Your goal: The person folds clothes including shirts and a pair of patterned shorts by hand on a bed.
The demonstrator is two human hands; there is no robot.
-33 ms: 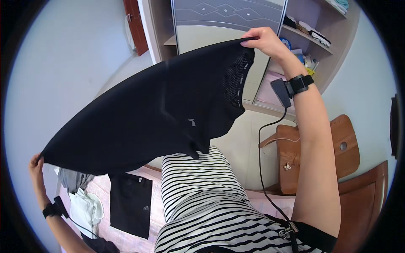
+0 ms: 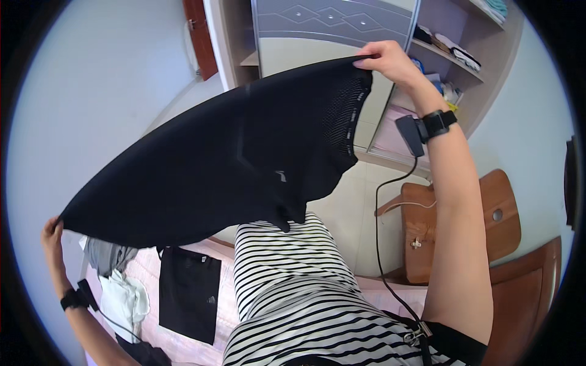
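Black garment (image 2: 195, 165) hangs in the air, stretched between both hands, over the bed (image 2: 230, 287) at the left and the floor (image 2: 357, 244) farther right. At its left end, the fingers of the left hand (image 2: 52, 235) are pinched on one corner; the grip looks small, so a hard pull from the other side could tug it loose. That end would then likely drop towards the grey cloth (image 2: 108, 256), white cloth (image 2: 124, 302) and folded garment (image 2: 189, 296), and might disturb them. Along the middle, the slack lower edge could bunch against the striped clothes (image 2: 293, 293); I cannot tell whether it touches them. At the right, the fingers of the right hand (image 2: 390, 61) are clamped on the upper corner; a slip could let the cloth sag to the floor. A swing of this arm could snag the cable (image 2: 376, 226) on the chair (image 2: 421, 244).

Since the earlier frame, little differs: the left hand is slightly higher and the lower left edge has risen, baring more of the folded garment; the right hand keeps its corner; wardrobe (image 2: 332, 18) and chair appear slightly farther right.
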